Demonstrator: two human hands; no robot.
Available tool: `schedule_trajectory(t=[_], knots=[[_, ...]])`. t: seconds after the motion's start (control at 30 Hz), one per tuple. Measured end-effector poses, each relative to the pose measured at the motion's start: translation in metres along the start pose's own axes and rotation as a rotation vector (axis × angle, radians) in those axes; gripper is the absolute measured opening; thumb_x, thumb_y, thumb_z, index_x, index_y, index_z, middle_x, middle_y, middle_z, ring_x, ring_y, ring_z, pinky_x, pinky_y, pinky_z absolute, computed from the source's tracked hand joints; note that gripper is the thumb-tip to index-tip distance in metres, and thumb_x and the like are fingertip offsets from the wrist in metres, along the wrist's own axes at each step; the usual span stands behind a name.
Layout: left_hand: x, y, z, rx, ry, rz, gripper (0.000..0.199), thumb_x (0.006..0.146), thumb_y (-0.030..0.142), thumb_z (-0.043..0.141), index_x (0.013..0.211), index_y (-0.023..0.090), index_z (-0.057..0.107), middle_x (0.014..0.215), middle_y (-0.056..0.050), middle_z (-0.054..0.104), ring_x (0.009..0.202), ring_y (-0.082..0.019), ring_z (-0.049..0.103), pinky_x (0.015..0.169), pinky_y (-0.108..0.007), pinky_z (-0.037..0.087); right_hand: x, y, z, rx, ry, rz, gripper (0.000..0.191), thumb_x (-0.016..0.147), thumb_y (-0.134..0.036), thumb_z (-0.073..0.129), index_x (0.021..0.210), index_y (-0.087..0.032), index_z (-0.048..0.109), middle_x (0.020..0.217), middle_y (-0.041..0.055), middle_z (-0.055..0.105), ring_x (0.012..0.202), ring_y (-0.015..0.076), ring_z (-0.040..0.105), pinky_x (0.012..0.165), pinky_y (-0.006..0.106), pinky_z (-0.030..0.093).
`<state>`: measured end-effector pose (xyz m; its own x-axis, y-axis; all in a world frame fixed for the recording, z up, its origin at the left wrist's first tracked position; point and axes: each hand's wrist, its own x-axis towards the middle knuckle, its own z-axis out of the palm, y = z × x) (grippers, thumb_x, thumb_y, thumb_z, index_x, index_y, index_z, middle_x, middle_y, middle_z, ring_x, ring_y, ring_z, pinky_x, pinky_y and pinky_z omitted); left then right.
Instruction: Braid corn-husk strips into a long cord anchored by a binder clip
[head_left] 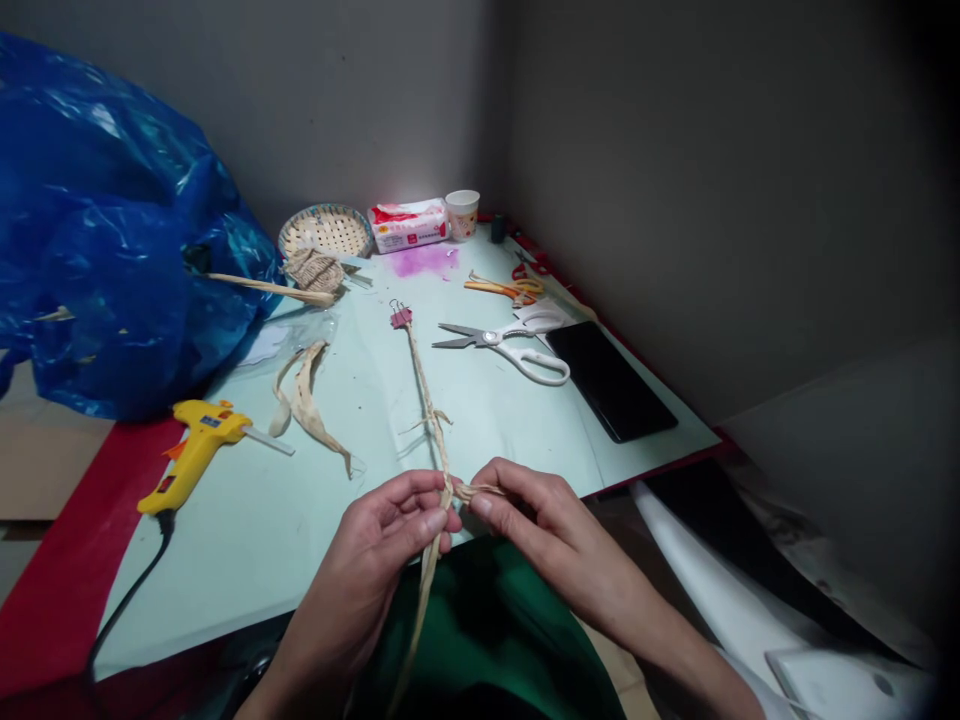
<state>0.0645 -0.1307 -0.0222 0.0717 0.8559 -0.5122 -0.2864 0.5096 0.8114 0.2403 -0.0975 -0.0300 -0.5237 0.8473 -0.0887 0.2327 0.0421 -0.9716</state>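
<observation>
A thin braid of pale dried plant fibre (426, 385) runs from a pink binder clip (401, 317) on the table down to my hands. My left hand (401, 520) pinches the braid near its lower end, and a long loose strand (420, 610) hangs below it over my lap. Between the thumb and fingers of my right hand (529, 505) is another strand (480, 490), drawn out to the right. Short fibre ends stick out midway along the braid. White-handled scissors (499, 340) lie partly spread beyond my right hand.
On the left are a yellow glue gun (193, 450), loose dried husk strips (309, 395) and a large blue plastic bag (127, 230). A black phone (611, 380) lies at right. Behind stand a woven basket (326, 232), a tissue pack (409, 225), a paper cup (463, 215) and orange-handled scissors (517, 290).
</observation>
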Motion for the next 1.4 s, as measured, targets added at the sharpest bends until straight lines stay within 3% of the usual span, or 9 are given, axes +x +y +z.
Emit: schedule_trajectory(t=[0.3,0.5,0.73,0.9,1.03,1.13,1.2,1.3,1.4], knots=[[0.004,0.002,0.003,0.006,0.01,0.019,0.014,0.078,0.021,0.07,0.09,0.016,0.065,0.076,-0.001,0.066,0.068,-0.009,0.058,0.065,-0.018,0.046,0.002,0.001,-0.003,0.19,-0.013,0.071,0.027,0.097,-0.037,0.046,0.079,-0.017,0.054,0.07,-0.0032,0.048,0.065,0.0107,0.043,0.06,0.023,0.033],[0.007,-0.001,0.007,-0.059,-0.005,-0.039,0.01,0.078,0.021,0.067,0.082,0.016,0.059,0.066,0.001,0.063,0.055,-0.009,0.056,0.054,-0.019,0.043,0.001,-0.001,0.0,0.071,-0.012,0.12,0.028,0.097,-0.037,0.045,0.081,-0.018,0.056,0.074,-0.0023,0.055,0.069,0.0119,0.047,0.063,0.025,0.035],[0.007,-0.006,0.013,-0.134,0.011,-0.047,0.014,0.078,0.023,0.069,0.079,0.015,0.057,0.061,0.003,0.058,0.048,-0.005,0.048,0.046,-0.015,0.035,-0.002,-0.001,0.0,0.007,0.031,0.114,0.026,0.098,-0.037,0.045,0.081,-0.02,0.055,0.072,-0.0041,0.055,0.068,0.0111,0.048,0.063,0.024,0.036],[0.009,-0.011,0.016,-0.24,-0.022,0.005,0.017,0.078,0.022,0.07,0.078,0.016,0.054,0.059,0.006,0.051,0.044,-0.001,0.028,0.04,-0.014,0.021,-0.002,0.0,0.003,-0.016,0.036,0.091,0.026,0.098,-0.034,0.045,0.081,-0.019,0.055,0.074,-0.004,0.057,0.068,0.0107,0.049,0.063,0.024,0.036],[0.009,-0.014,0.016,-0.198,0.002,0.044,0.019,0.079,0.027,0.07,0.077,0.015,0.056,0.058,0.006,0.051,0.043,0.0,0.02,0.039,-0.015,0.014,-0.005,0.0,0.001,-0.005,0.061,0.062,0.03,0.099,-0.035,0.043,0.078,-0.019,0.055,0.071,-0.0042,0.055,0.067,0.0103,0.048,0.061,0.023,0.036],[0.006,-0.014,0.016,-0.15,0.041,0.062,0.019,0.081,0.028,0.068,0.076,0.015,0.057,0.058,0.006,0.05,0.043,0.0,0.018,0.04,-0.016,0.013,-0.007,0.0,-0.008,-0.029,0.161,0.029,0.033,0.1,-0.036,0.042,0.075,-0.019,0.056,0.065,-0.0047,0.051,0.061,0.0098,0.047,0.057,0.022,0.035],[0.004,-0.014,0.016,-0.131,0.056,0.076,0.018,0.082,0.028,0.067,0.076,0.014,0.057,0.059,0.006,0.049,0.044,0.0,0.018,0.04,-0.016,0.014,-0.009,0.0,-0.014,-0.105,0.321,-0.01,0.029,0.099,-0.034,0.043,0.081,-0.019,0.06,0.065,-0.0046,0.055,0.059,0.0097,0.048,0.058,0.022,0.037],[0.002,-0.012,0.017,-0.104,0.051,0.09,0.017,0.083,0.027,0.066,0.076,0.014,0.057,0.059,0.006,0.047,0.044,-0.001,0.019,0.04,-0.016,0.014,-0.01,0.001,-0.018,-0.252,0.556,-0.111,0.018,0.097,-0.027,0.048,0.095,-0.02,0.065,0.076,-0.0024,0.065,0.064,0.0106,0.056,0.063,0.022,0.041],[0.004,-0.011,0.017,-0.087,0.046,0.083,0.018,0.084,0.027,0.064,0.074,0.014,0.056,0.06,0.006,0.046,0.045,-0.001,0.019,0.04,-0.016,0.013,-0.01,0.004,-0.01,-0.348,0.637,-0.25,0.018,0.094,-0.017,0.051,0.104,-0.018,0.066,0.091,0.002,0.07,0.076,0.0129,0.063,0.071,0.023,0.046]])
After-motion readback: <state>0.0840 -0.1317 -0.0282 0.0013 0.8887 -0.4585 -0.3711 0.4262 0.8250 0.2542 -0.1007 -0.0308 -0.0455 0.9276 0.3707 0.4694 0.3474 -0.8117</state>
